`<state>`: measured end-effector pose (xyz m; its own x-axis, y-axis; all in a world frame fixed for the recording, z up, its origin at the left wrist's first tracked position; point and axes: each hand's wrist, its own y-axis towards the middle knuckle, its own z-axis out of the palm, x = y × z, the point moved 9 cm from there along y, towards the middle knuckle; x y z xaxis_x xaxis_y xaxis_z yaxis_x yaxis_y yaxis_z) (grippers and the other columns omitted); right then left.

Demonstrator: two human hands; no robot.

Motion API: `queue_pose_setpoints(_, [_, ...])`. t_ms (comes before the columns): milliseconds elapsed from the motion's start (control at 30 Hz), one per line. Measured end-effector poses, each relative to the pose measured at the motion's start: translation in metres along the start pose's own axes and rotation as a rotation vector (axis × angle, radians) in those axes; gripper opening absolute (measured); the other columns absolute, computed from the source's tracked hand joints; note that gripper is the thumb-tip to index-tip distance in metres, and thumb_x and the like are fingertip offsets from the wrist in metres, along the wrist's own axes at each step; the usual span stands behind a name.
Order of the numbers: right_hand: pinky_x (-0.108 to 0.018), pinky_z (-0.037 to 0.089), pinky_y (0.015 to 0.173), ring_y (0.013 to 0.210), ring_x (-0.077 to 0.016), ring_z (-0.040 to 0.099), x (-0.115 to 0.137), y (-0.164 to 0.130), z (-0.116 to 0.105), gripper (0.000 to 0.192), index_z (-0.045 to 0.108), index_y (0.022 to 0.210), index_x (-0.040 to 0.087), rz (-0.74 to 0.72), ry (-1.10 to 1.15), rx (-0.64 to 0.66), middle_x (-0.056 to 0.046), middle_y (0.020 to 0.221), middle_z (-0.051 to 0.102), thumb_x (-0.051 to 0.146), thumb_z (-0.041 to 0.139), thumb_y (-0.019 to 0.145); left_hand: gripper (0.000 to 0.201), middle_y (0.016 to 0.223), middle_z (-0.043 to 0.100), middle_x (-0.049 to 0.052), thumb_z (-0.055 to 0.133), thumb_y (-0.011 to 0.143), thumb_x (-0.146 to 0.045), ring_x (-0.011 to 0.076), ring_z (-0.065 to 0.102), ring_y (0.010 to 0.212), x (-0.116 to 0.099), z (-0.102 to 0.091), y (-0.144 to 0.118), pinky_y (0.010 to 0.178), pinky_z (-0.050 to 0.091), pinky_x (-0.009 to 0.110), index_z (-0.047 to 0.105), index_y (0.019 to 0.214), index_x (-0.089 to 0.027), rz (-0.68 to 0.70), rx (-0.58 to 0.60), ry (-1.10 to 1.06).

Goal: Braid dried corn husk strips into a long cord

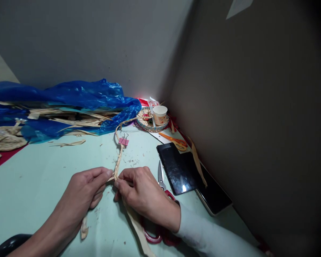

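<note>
A braided cord of dry plant strips [118, 161] runs from my hands up the table, with a pink binder clip [123, 141] fastened on it. My left hand [89, 185] pinches a strip at the left of the braid's near end. On the right side of that same end, my right hand [139, 189] is closed on another strip. A loose wide strip [136, 225] trails below my right hand toward the front edge. Red-handled scissors [162, 175] lie partly hidden under my right forearm. A short strip end [84, 228] hangs below my left hand.
Blue plastic bag [69, 89] with dry strips [69, 116] at back left. A woven tray [141, 126] holds a paper cup [160, 114]. Orange scissors [179, 143] and two dark devices, a phone [176, 169] and a tablet [216, 192], lie along the right wall.
</note>
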<state>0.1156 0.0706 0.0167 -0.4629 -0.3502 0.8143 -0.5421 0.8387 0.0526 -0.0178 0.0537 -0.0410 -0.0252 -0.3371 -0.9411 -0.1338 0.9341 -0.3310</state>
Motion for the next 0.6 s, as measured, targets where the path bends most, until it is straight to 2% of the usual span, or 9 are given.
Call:
queue_pose_setpoints(67, [-0.023,0.030,0.056,0.055,-0.0098,0.050,-0.002,-0.001,0.001,0.028,0.065,0.067,0.016,0.024,-0.026,-0.007,-0.002,0.064,0.069,0.019,0.053,0.091,0.047,0.048,0.023,-0.013,0.074,0.068,-0.063,0.0064,0.012,0.047,0.000,0.004,-0.001,0.041,0.012,0.018,0.058,0.062,-0.019,-0.016,0.041,-0.058])
queue_pose_setpoints(167, [-0.025,0.024,0.054,0.052,-0.0094,0.041,-0.002,-0.003,-0.001,0.027,0.061,0.066,0.017,0.030,-0.083,-0.038,0.000,0.058,0.061,0.021,0.053,0.091,0.039,0.046,0.028,-0.012,0.076,0.070,-0.056,0.0059,0.015,0.046,0.000,0.008,-0.001,0.042,0.014,0.017,0.066,0.072,-0.018,-0.025,0.105,-0.046])
queue_pose_setpoints(333, [-0.027,0.019,0.054,0.052,-0.0096,0.029,0.004,-0.005,-0.004,0.028,0.056,0.065,0.017,0.009,-0.173,-0.035,0.003,0.055,0.048,0.024,0.054,0.093,0.033,0.046,0.041,-0.010,0.081,0.065,-0.047,0.0045,0.022,0.042,0.002,0.005,0.002,0.042,0.014,0.015,0.069,0.076,-0.018,-0.016,0.068,-0.016])
queue_pose_setpoints(467, [-0.028,0.020,0.055,0.053,-0.0107,0.030,0.011,-0.009,-0.008,0.027,0.055,0.066,0.018,0.006,-0.306,-0.026,0.001,0.056,0.051,0.024,0.052,0.093,0.031,0.054,0.052,-0.006,0.082,0.059,-0.043,0.0084,0.040,0.050,-0.004,0.006,0.000,0.047,0.032,0.016,0.068,0.070,-0.018,0.024,0.033,0.033])
queue_pose_setpoints(600, [-0.028,0.023,0.056,0.055,-0.0123,0.041,0.022,-0.018,-0.009,0.022,0.057,0.075,0.019,-0.031,-0.387,-0.055,-0.002,0.064,0.061,0.024,0.047,0.094,0.027,0.050,0.053,-0.006,0.077,0.065,-0.044,0.0107,0.046,0.052,-0.011,0.005,-0.003,0.048,0.035,0.017,0.068,0.066,-0.019,0.090,0.009,0.166])
